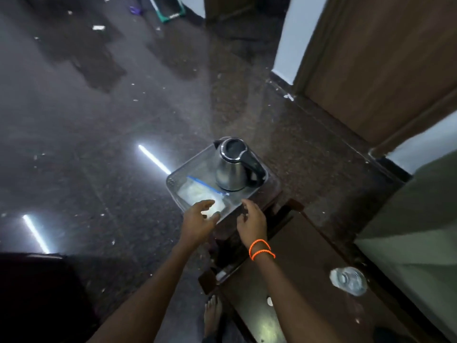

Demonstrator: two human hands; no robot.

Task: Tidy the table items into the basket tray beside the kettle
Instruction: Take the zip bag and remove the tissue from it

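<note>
A clear basket tray sits on a small dark stand and holds a steel kettle with a black lid and handle. Beside the kettle in the tray lies a clear zip bag with white contents and a blue seal. My left hand hovers over the tray's near edge, fingers spread, partly covering the bag. My right hand, with orange bands on the wrist, is at the tray's near right edge, fingers loosely curled, holding nothing I can see.
A dark wooden table runs along the lower right with a clear glass item and a small white disc on it. A door stands at the upper right. The dark floor carries scattered scraps. My bare foot is below.
</note>
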